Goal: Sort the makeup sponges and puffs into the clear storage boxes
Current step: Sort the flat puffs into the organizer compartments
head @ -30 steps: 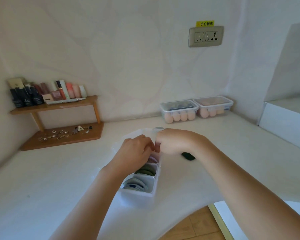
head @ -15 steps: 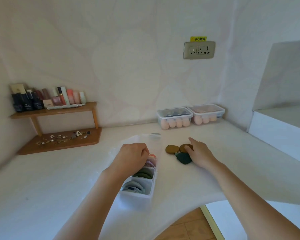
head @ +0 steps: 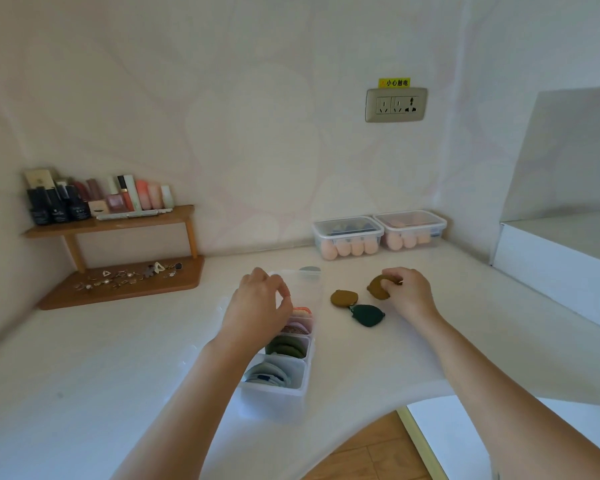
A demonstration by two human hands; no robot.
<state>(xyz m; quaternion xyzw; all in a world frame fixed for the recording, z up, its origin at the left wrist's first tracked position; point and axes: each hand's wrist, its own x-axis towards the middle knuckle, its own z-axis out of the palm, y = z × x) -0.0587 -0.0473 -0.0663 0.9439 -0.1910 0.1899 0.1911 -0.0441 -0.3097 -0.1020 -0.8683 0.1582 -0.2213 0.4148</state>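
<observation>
Wooden shelf (head: 113,220): far left against the wall, with a row of cosmetics bottles and tubes (head: 84,199) standing on top.
Lower board (head: 174,287): under the shelf, scattered with small trinkets (head: 125,277) too tiny to make out.
White counter (head: 101,375): runs across the whole scene and carries everything else.
Left hand (head: 257,306): over the far end of the divided box, fingers curled with thumb and forefinger tips close together. I cannot tell whether it holds anything.
Divided clear box (head: 274,398): near centre, open, running from near to far.
Box lid (head: 303,282): translucent, standing up at the box's far end, just beyond the left hand.
Sorted puffs: pale blue and white ones (head: 267,375) fill the nearest compartment, green ones (head: 288,346) the next, mauve ones (head: 297,329) beyond, and coral ones (head: 302,310) farthest, partly behind the hand.
Left brown puff (head: 343,298): flat on the counter, right of the box.
Dark green puff (head: 368,315): flat, just beside the left brown puff on its near right.
Right brown puff (head: 378,287): tilted up off the counter, in the right hand's fingers.
Right hand (head: 409,292): fingers curled around the right brown puff's far edge.
Lidded clear boxes: two side by side at the far wall, the left one (head: 347,235) and the right one (head: 411,228), each showing peach egg-shaped sponges (head: 343,247).
Wall socket (head: 395,105): above them, with a yellow sticker (head: 394,82) over it.
</observation>
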